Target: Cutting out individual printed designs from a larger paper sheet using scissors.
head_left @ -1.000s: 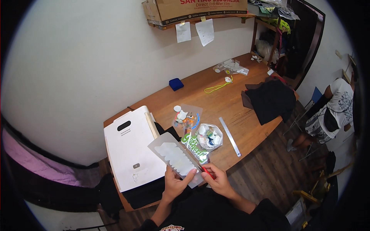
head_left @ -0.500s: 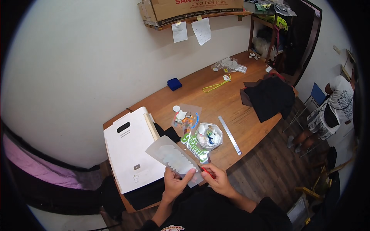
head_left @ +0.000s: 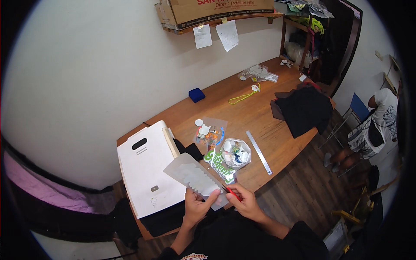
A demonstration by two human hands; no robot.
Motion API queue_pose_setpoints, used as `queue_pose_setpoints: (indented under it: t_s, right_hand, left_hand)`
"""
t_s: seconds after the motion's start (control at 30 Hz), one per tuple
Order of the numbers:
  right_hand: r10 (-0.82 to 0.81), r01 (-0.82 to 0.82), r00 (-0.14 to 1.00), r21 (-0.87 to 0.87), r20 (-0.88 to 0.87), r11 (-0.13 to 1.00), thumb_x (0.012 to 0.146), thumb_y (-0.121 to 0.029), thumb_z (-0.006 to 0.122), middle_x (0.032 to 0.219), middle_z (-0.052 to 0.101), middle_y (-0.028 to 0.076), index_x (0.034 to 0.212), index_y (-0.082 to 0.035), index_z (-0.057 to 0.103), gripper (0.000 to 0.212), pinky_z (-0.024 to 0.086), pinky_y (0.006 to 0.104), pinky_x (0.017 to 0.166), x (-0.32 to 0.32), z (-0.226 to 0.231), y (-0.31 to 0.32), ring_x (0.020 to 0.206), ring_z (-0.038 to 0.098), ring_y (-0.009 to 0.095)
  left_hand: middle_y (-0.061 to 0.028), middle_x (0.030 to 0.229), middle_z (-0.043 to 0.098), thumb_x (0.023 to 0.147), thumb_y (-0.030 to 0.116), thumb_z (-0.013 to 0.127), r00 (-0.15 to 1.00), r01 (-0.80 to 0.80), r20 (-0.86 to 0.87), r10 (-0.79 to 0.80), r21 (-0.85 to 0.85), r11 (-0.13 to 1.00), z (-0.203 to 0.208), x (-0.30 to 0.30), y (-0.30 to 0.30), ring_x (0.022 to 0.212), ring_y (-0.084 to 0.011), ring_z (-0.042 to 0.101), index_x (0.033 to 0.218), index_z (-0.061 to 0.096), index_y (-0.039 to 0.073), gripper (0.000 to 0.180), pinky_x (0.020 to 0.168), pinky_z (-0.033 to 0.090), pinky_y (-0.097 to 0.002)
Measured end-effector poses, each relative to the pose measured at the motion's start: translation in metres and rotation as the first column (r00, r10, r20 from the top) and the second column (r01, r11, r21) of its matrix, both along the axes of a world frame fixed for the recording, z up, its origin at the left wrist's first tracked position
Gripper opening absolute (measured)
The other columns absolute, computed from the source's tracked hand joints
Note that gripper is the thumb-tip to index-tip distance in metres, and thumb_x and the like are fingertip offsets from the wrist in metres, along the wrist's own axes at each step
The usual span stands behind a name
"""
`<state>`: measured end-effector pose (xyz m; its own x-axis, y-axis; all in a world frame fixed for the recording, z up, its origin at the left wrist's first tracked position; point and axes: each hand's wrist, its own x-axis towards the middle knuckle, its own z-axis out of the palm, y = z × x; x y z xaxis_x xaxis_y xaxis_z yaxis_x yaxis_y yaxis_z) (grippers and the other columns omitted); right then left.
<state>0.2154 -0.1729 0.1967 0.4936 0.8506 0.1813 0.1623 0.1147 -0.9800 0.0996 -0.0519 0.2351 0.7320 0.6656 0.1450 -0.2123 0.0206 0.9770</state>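
My left hand [head_left: 198, 207] grips a translucent sheet of transfer film [head_left: 187, 172] by its lower part, thumb on top. Pale white printed shapes run along the sheet, which is held tilted above the table edge. In my right hand [head_left: 248, 204] is a pair of red-handled scissors [head_left: 234, 194], its dark blades at the sheet's right edge. Just beyond lie a clear film with green-and-white lettering [head_left: 220, 167] and a clear bowl of pale cut pieces [head_left: 236, 153]. Another clear film with an orange and blue print [head_left: 211, 135] has white pieces on it.
A white flat-topped machine [head_left: 149, 169] stands left on the wooden table [head_left: 253, 115]. A steel ruler [head_left: 259, 152] lies right of the bowl. Farther back are a blue pouch [head_left: 196, 95], a yellow-green cord [head_left: 242, 98] and dark folded cloth [head_left: 303, 109]. Another person [head_left: 375, 121] is at the far right.
The scissors and the sheet stay almost in place, with only a slight shift at the blades. The person at the far right has leaned a little. The view has moved very slightly.
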Motion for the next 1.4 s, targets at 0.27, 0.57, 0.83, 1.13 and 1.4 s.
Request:
queue_pose_setpoints:
  t_s: [0.27,0.57,0.83,1.13,1.4]
  right_hand:
    - [-0.011,0.013,0.998,0.024,-0.069,1.000,0.087,-0.006,0.056,0.084,0.059,0.003,0.106,0.003,0.053,0.021,0.042,0.0164,0.064,-0.003,-0.007,0.002,0.075,0.050,0.003]
    - [-0.015,0.020,0.994,0.039,-0.110,0.999,0.088,-0.006,0.054,0.083,0.057,0.000,0.105,0.003,0.053,0.019,0.039,0.0148,0.060,-0.004,-0.011,0.003,0.072,0.048,0.001]
    - [0.049,-0.048,0.958,0.010,-0.283,0.999,0.090,-0.007,0.052,0.085,0.055,-0.001,0.108,0.002,0.050,0.020,0.038,0.0143,0.060,0.001,-0.012,-0.003,0.071,0.046,0.000]
    - [0.087,-0.089,0.981,-0.003,-0.171,0.996,0.089,-0.006,0.052,0.092,0.057,0.003,0.110,0.003,0.049,0.023,0.042,0.0167,0.069,0.001,-0.018,-0.002,0.081,0.050,0.003]
    - [0.055,-0.055,0.990,0.006,-0.130,0.998,0.089,-0.006,0.052,0.090,0.058,0.004,0.109,0.003,0.050,0.022,0.042,0.0170,0.067,0.001,-0.019,-0.002,0.079,0.051,0.003]
  left_hand:
    - [-0.0134,0.088,0.059,0.077,-0.009,0.061,0.999,-0.035,0.000,0.035,-0.036,0.999,0.000,0.003,-0.002,0.068,-0.0194,0.063,0.114,0.034,-0.001,0.047,0.057,0.054,-0.0284]
    - [-0.0123,0.088,0.059,0.077,-0.009,0.061,1.000,-0.022,-0.008,0.022,-0.030,0.999,-0.003,0.002,-0.001,0.071,-0.0185,0.063,0.113,0.034,-0.001,0.046,0.059,0.054,-0.0274]
    - [-0.0125,0.086,0.059,0.077,-0.009,0.061,1.000,-0.009,-0.010,0.008,-0.066,0.998,-0.004,0.002,-0.003,0.068,-0.0184,0.063,0.113,0.034,-0.001,0.046,0.058,0.053,-0.0273]
    - [-0.0131,0.094,0.059,0.077,-0.007,0.063,0.999,0.021,-0.023,-0.022,-0.055,0.998,-0.005,0.000,-0.004,0.077,-0.0178,0.063,0.113,0.038,-0.004,0.045,0.065,0.054,-0.0275]
    - [-0.0119,0.088,0.059,0.076,-0.008,0.063,1.000,0.010,-0.021,-0.011,-0.035,0.999,-0.006,0.003,-0.005,0.072,-0.0179,0.063,0.114,0.034,-0.001,0.048,0.060,0.054,-0.0270]
